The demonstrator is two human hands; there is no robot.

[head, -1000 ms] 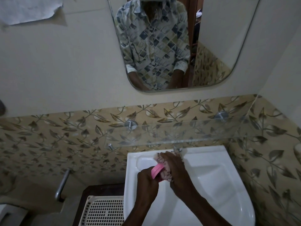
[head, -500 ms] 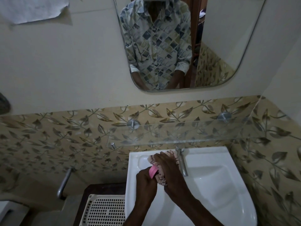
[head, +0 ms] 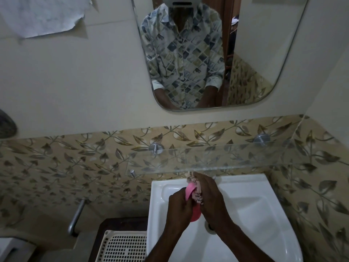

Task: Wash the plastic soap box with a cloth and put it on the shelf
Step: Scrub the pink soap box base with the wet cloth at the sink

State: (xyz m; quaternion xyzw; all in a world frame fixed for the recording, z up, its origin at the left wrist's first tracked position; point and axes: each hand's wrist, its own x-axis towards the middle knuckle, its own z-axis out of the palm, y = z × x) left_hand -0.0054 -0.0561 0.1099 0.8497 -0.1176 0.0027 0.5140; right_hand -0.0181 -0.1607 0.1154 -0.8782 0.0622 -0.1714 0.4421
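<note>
Over the white sink [head: 251,203], my left hand [head: 178,206] grips the pink plastic soap box [head: 189,191], whose lower end shows again below my palms. My right hand [head: 210,197] presses a patterned cloth [head: 196,187] against the box. Most of the box is hidden between the two hands. Just above them, a clear glass shelf [head: 236,157] on two metal wall pegs juts out from the leaf-patterned tiles.
A mirror [head: 255,53] hangs above the shelf and reflects a person in a patterned shirt. A cream perforated plastic basket [head: 122,246] sits left of the sink. A metal pipe [head: 76,216] runs down the left wall. The sink drain [head: 209,226] lies under my right wrist.
Both hands stay together over the sink. More of the pink box now shows, its lower end poking out under my palms. The tap has gone out of sight.
</note>
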